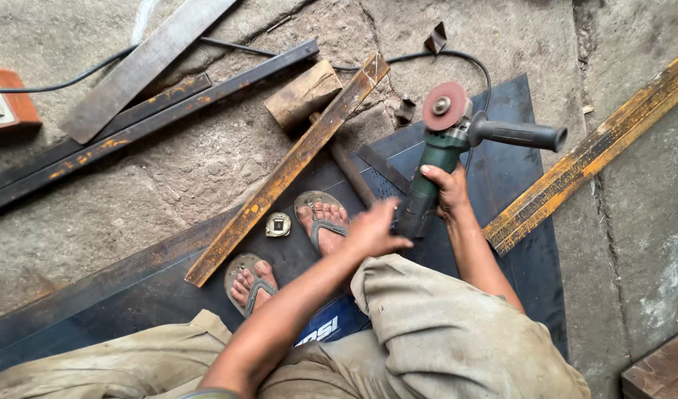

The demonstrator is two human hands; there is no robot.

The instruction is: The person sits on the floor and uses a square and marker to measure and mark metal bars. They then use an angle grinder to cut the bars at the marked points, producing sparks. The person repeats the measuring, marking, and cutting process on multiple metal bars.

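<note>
A metalworking workshop, probably a small welding yard: rusty steel bars (287, 170) and flat strips (143, 63) lie across a rough concrete floor (169, 185), beside a dark steel sheet (516, 244) and a green angle grinder (446, 148).

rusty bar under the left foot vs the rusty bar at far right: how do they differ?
The rusty bar by the feet lies partly on the dark steel sheet, its upper end against a wood block. The rusty bar at far right runs out of frame and rests mostly on concrete. They slant alike. Both are long, flat and orange-rusted. The right hand holds the angle grinder between them.
</note>
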